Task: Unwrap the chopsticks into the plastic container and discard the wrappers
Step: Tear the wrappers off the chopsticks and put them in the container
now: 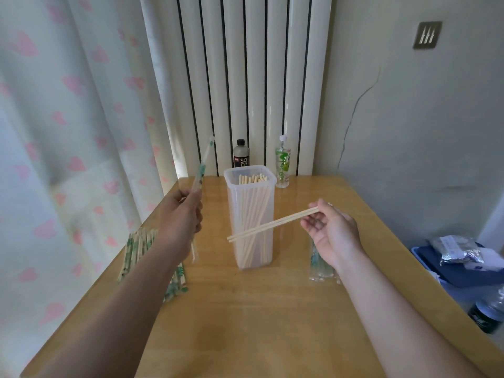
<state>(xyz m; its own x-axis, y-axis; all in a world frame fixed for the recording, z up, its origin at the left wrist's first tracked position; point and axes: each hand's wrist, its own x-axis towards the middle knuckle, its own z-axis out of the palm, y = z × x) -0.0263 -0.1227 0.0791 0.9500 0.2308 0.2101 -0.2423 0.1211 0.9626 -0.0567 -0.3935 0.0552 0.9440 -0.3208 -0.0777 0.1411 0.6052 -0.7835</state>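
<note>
A tall clear plastic container (249, 214) stands mid-table with several bare chopsticks upright inside. My right hand (331, 230) pinches one end of a bare wooden pair of chopsticks (270, 224); the pair slants down to the left across the container's front. My left hand (181, 216) grips an empty clear wrapper with green print (203, 166), which points up and away. A pile of wrapped chopsticks (139, 245) lies at the table's left edge, partly hidden by my left forearm. Empty wrappers (317, 264) lie under my right wrist.
Behind the container stand a dark bottle (241, 154) and a clear bottle with a green label (283, 162), against a radiator. A curtain hangs to the left. Beyond the table's right edge sit a blue bin (458, 271) holding packets and a dark bottle (488, 313).
</note>
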